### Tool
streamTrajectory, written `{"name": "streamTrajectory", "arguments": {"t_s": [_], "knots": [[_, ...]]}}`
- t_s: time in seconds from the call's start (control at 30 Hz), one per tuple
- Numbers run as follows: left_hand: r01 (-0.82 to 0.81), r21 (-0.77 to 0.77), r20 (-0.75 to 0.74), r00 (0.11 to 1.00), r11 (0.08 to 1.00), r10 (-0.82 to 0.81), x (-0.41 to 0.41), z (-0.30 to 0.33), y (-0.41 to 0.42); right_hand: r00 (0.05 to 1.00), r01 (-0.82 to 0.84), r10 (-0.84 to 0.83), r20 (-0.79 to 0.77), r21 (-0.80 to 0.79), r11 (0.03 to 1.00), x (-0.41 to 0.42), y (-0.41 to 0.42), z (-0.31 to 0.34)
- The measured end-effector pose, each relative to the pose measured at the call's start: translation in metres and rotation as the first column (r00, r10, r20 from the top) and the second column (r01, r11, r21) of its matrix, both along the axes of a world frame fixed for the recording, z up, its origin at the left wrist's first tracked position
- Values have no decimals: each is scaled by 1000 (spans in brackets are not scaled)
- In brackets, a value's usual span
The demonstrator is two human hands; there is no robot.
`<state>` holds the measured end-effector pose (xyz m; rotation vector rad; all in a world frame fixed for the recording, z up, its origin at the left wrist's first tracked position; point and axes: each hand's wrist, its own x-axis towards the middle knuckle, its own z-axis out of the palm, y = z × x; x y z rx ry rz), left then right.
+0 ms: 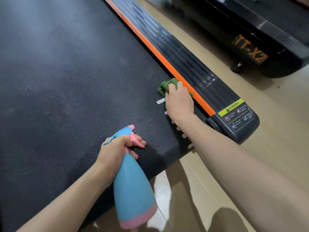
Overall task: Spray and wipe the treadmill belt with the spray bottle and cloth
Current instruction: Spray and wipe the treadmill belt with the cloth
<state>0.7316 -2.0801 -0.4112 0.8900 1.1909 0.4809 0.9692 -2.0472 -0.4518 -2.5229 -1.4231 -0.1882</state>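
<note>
Treadmill belt (66, 89): black, textured, taken as landmark for all that follows.

My right hand (179, 102): fingers curled over a bunched green cloth (164, 88), pressing it onto the belt at its right edge, close to the rear end. The cloth touches the orange strip (160, 57) that borders the belt.

My left hand (117, 148): wrapped round the neck of the spray bottle (133, 186), fingers beside the pink trigger (136, 141). Bottle is blue with a pink base, tilted, nozzle over the belt's rear end, base hanging past the rear edge above the floor (275, 114).

Side rail (192, 67): black, ribbed, right of the orange strip; yellow warning label (234, 106) at its rear end.

Second machine (259, 39): black, orange lettering, well right of the belt.
</note>
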Motion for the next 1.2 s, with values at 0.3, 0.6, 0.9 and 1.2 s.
{"name": "streamTrajectory", "arguments": {"t_s": [0.3, 0.6, 0.9, 1.2], "knots": [[-13, -29, -29, 1000, 999, 13, 2, -6, 2, 999, -30, 27, 31, 85, 996, -30, -72, -3], [-34, -44, -58, 998, 998, 32, 4, -8, 5, 992, -121, 121, -21, 1, 993, -14, -12, 6], [-113, -76, -20, 994, 991, 112, 12, -10, 12, 903, -429, 430, -4, 44, 902, -17, -30, -1], [-173, -70, -12, 985, 982, 173, 17, 7, 41, 953, -300, 302, -11, 70, 951, -14, -7, -1]]}}
